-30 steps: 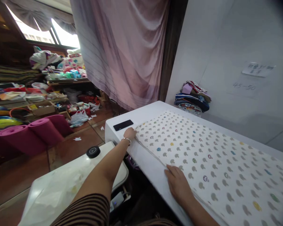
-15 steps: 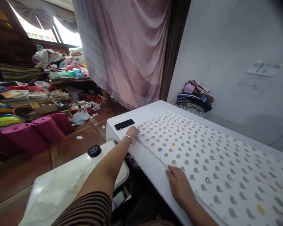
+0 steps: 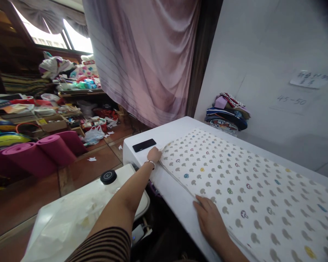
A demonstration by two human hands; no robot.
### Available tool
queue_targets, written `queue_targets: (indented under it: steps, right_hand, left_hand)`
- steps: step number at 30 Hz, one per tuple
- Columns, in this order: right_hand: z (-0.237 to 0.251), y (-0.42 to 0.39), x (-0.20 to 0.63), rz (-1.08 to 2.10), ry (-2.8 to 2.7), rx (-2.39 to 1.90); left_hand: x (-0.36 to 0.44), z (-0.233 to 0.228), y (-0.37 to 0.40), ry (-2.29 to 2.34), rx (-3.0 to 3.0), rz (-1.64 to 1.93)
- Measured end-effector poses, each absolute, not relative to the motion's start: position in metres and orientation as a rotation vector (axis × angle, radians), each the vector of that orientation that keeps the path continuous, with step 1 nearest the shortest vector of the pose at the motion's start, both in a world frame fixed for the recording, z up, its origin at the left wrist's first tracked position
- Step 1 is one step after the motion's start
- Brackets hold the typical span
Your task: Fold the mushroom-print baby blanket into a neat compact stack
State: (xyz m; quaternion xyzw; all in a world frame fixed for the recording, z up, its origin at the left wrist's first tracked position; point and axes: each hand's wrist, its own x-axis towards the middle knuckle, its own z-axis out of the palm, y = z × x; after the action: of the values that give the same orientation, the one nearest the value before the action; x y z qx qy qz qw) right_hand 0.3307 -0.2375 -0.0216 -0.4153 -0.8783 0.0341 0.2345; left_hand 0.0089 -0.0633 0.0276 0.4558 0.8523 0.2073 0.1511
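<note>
A white cloth printed with small grey and coloured mushrooms point(image 3: 235, 174) lies spread in layers on a white table point(image 3: 169, 183). My left hand point(image 3: 154, 154) reaches out to the cloth's near left corner and pinches it. My right hand point(image 3: 209, 217) rests flat, fingers together, on the cloth's front edge nearer to me. A black phone point(image 3: 144, 145) lies on the table just left of my left hand.
A pile of folded fabrics point(image 3: 226, 113) sits against the wall at the table's far side. A white sewing machine top point(image 3: 79, 214) with a black round knob point(image 3: 108, 176) stands below my left arm. Pink rolls point(image 3: 41, 151) and clutter cover the floor at left; a mauve curtain point(image 3: 144, 58) hangs behind.
My left hand has shifted a little along the cloth's corner and the corner edge is slightly lifted. My right hand stays pressed on the front edge.
</note>
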Motion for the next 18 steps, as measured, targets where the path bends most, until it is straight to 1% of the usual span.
queue_targets:
  steps: [5,8,13,18]
  right_hand:
    - [-0.023,-0.240,0.332,0.170,-2.403,-1.183]
    - [-0.021,-0.236,0.336,0.343,-2.365,-1.171]
    - [0.002,-0.192,0.325,0.792,-2.077,-1.225]
    - [0.034,-0.118,0.263,1.482,-1.565,-1.278]
  left_hand:
    - [0.008,0.031,-0.063,2.421,1.320,0.565]
    - [0.013,0.034,-0.067,2.392,1.393,0.577]
    - [0.035,0.040,-0.078,2.347,1.577,0.584]
    - [0.050,0.039,-0.083,2.290,1.784,0.561]
